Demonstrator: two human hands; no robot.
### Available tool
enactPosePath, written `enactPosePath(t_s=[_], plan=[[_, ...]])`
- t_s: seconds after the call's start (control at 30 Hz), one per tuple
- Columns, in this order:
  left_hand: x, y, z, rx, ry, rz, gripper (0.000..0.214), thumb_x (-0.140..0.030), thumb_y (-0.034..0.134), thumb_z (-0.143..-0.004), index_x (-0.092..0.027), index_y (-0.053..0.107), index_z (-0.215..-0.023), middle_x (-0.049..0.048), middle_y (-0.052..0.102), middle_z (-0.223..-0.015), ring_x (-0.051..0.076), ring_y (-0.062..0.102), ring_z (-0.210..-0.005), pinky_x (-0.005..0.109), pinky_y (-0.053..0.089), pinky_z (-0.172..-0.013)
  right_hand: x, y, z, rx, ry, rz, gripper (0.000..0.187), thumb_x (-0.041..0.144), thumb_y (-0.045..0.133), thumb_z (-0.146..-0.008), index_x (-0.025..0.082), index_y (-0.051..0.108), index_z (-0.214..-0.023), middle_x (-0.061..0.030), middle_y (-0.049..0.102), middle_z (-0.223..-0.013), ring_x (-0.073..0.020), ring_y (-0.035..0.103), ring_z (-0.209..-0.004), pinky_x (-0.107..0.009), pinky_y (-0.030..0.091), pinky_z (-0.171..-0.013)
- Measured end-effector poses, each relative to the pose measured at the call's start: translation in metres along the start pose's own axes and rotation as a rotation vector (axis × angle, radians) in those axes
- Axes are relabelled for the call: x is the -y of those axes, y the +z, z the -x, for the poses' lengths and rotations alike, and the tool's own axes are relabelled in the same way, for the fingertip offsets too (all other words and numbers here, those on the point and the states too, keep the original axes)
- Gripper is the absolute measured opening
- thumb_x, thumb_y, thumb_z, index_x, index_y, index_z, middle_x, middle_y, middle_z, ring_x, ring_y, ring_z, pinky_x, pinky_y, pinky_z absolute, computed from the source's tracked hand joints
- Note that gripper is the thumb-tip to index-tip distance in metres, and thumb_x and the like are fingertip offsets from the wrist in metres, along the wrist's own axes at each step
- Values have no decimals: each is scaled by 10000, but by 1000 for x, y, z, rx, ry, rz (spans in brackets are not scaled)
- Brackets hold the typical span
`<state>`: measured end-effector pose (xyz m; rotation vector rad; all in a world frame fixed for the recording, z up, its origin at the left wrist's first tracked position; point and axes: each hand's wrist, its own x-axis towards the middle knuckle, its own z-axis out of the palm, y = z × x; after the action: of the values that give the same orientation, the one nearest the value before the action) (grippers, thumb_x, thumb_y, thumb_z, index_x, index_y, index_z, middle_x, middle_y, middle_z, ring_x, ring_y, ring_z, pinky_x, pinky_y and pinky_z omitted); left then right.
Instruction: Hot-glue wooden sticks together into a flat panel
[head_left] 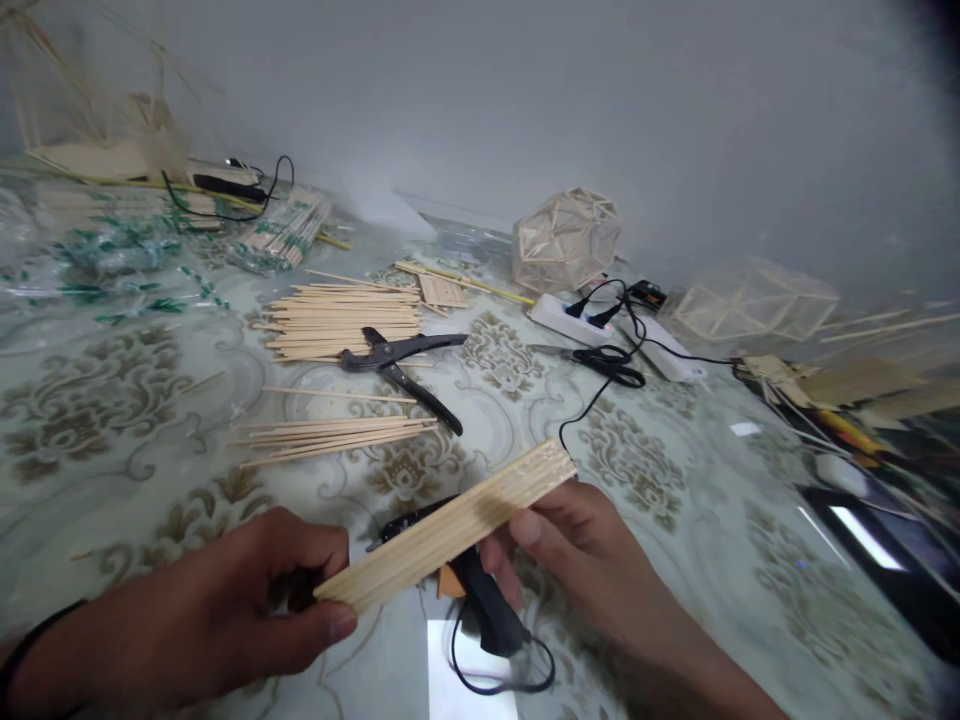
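A flat strip of wooden sticks, laid side by side, is held up slanting between both hands. My left hand pinches its lower left end between thumb and fingers. Near the upper right end, my right hand grips it with the thumb on the front face and fingers behind. Below the strip lies a black glue gun with an orange trigger and a cord, partly hidden by the strip and my right fingers. A white sheet shows under the cord.
Beyond my hands lie loose sticks, a larger stick pile and black-handled cutters. Scissors and a power strip are to the right. Stick frame models stand near the wall; a dark tablet-like device lies right.
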<state>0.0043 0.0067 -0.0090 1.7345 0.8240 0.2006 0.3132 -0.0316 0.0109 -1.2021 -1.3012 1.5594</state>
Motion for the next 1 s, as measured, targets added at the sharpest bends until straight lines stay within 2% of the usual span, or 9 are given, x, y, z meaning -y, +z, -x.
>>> enactPosePath(t_s=[0.13, 0.23, 0.3, 0.53, 0.67, 0.8, 1.0], plan=[[-6, -3, -3, 171, -95, 67, 511, -722, 586, -1028, -239, 607, -864, -38, 494, -749, 139, 453, -690, 238, 355, -583, 1, 2, 2, -33, 56, 2, 569, 671, 796, -977, 182, 765, -688, 5, 672, -556, -90, 583, -448, -204, 476, -481], [-10, -6, -2, 208, -104, 120, 528, -732, 617, -1006, -228, 579, -854, -50, 442, -749, 136, 425, -701, 248, 332, -599, -1, 2, 3, -74, 79, -16, 575, 687, 818, -948, 182, 771, -676, -7, 694, -561, -88, 565, -419, -201, 452, -433], [-11, -7, -1, 218, -104, 145, 529, -728, 622, -1010, -222, 592, -856, -47, 469, -749, 138, 446, -710, 248, 352, -621, -2, 2, 4, -90, 74, -20, 575, 690, 832, -932, 182, 773, -670, -13, 709, -571, -85, 570, -413, -194, 443, -422], [-8, -9, 1, 187, -46, 141, 573, -694, 463, -1110, -221, 653, -849, 8, 659, -842, 170, 606, -804, 253, 467, -703, -1, 0, 1, -109, 72, 18, 582, 676, 815, -959, 188, 768, -645, -3, 673, -520, -88, 563, -408, -209, 458, -454], [-6, -8, 0, 162, 16, 140, 584, -659, 446, -1132, -217, 677, -829, 15, 681, -815, 165, 618, -771, 250, 491, -699, -1, -2, 1, -99, 52, 63, 602, 671, 776, -994, 200, 747, -621, 13, 614, -469, -90, 520, -394, -227, 465, -467], [-5, -8, -1, 150, 37, 147, 563, -637, 453, -1142, -223, 697, -848, 19, 699, -830, 171, 649, -791, 245, 517, -720, -5, -5, 2, -83, 21, 33, 558, 641, 746, -1031, 192, 786, -700, -18, 695, -568, -107, 565, -440, -241, 489, -489], [-7, -7, -2, 132, 43, 125, 522, -566, 456, -1149, -223, 704, -843, 22, 721, -827, 172, 653, -777, 238, 522, -704, -3, -5, 0, -73, -29, 13, 605, 675, 715, -1035, 177, 779, -697, -32, 706, -622, -112, 602, -461, -240, 510, -494]])
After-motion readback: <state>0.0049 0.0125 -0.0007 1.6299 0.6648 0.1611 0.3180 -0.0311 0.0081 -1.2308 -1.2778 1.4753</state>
